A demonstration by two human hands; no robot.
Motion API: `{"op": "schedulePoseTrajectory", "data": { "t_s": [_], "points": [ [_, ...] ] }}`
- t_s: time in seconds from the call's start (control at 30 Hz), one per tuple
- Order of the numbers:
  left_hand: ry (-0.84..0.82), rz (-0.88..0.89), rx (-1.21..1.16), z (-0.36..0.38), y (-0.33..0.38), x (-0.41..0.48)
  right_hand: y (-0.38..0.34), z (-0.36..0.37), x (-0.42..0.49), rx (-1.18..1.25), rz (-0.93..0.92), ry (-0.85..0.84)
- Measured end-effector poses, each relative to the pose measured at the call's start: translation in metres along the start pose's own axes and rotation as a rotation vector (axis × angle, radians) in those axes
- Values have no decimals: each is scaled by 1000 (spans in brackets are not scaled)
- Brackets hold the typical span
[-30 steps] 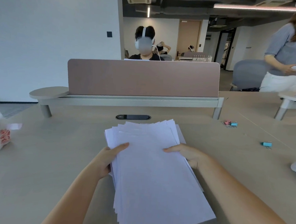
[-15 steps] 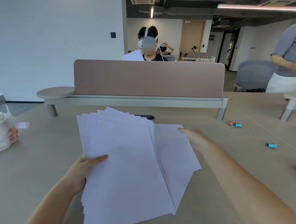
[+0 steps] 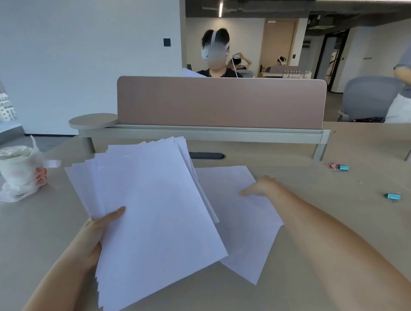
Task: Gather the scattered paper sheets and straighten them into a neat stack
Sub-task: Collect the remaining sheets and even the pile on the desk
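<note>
at the far left a white plastic bag [image 3: 18,175] sits on the desk [image 3: 311,294]. next, the left hand [image 3: 96,232] grips a fanned bundle of sheets [image 3: 153,212] at its left edge, thumb on top, the bundle lifted and tilted above the desk. its right side overlaps a few loose sheets [image 3: 245,234] lying flat on the desk. the right hand [image 3: 258,186] rests on their far part, fingers straight, grasping nothing. well to the right lie pink and blue binder clips [image 3: 339,167] and a single blue clip [image 3: 392,196].

single head-worn wide-angle view, looking forward and down over a desk [image 3: 315,234], close above the forearms
</note>
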State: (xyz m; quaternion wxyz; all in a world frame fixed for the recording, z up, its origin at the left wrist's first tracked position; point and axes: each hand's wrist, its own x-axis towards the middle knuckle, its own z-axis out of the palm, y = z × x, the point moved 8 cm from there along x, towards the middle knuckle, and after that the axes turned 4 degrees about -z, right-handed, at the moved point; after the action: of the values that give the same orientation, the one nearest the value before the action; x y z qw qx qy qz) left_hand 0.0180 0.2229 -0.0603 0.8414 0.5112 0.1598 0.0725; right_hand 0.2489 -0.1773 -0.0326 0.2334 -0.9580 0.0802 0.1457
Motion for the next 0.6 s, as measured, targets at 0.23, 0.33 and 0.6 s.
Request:
{"op": "schedulePoseTrajectory", "data": {
  "t_s": [0.23, 0.33, 0.6],
  "points": [
    [10, 10, 10, 4, -4, 0, -48, 14, -36, -259, -158, -270],
    [8, 11, 6, 16, -8, -1, -51, 14, -55, -322, -106, -325],
    [-59, 13, 100, 63, -25, 1, -53, 21, -59, -299, -144, -323]
  ]
}}
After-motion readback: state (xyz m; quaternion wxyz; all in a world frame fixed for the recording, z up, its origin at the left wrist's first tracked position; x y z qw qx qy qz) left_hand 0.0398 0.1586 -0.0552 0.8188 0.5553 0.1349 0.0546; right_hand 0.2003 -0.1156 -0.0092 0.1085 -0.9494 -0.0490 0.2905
